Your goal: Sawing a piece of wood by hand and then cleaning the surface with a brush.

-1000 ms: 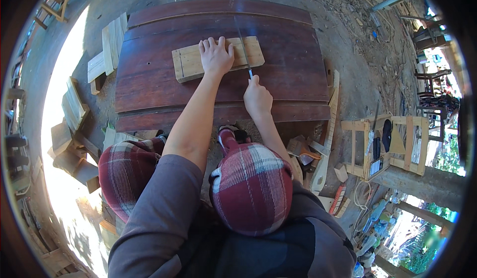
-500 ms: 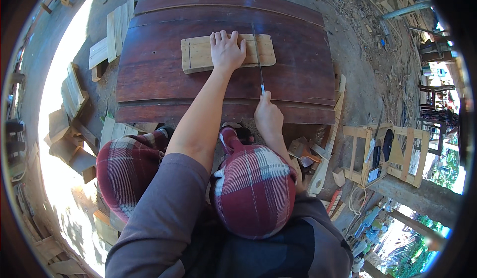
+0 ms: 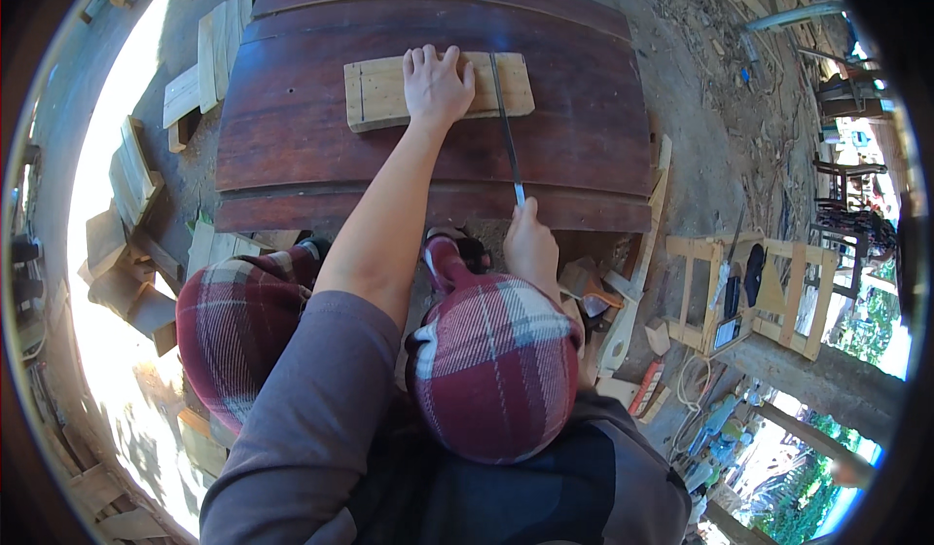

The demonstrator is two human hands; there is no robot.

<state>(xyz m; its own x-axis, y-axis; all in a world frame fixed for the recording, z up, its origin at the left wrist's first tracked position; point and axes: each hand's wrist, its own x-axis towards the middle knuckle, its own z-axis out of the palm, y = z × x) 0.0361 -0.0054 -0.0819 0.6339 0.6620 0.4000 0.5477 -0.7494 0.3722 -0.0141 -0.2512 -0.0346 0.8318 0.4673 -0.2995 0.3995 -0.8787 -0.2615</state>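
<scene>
A pale wooden block (image 3: 379, 90) lies lengthwise across a dark reddish-brown wooden tabletop (image 3: 292, 146), with a dark line marked near its left end. My left hand (image 3: 438, 88) rests flat on top of the block, fingers spread toward its far edge. In my closed right hand (image 3: 531, 245) is the handle of a handsaw (image 3: 508, 131), mostly hidden by the fingers. Its narrow blade points away from me and crosses the block near the right end, the tip close to the far edge. How deep the blade sits cannot be made out.
My knees in red plaid trousers (image 3: 496, 370) are by the table's near edge. Wooden offcuts (image 3: 136, 170) lie on the left, with planks (image 3: 216, 54) beside the table. To the right stands a pale wooden frame (image 3: 798, 292); a long wooden strip (image 3: 637, 263) leans near the table corner.
My right hand has drawn the saw back toward me, bringing its tip closer to the block's far edge. My left hand keeps its place on the block. The whole view has shifted slightly.
</scene>
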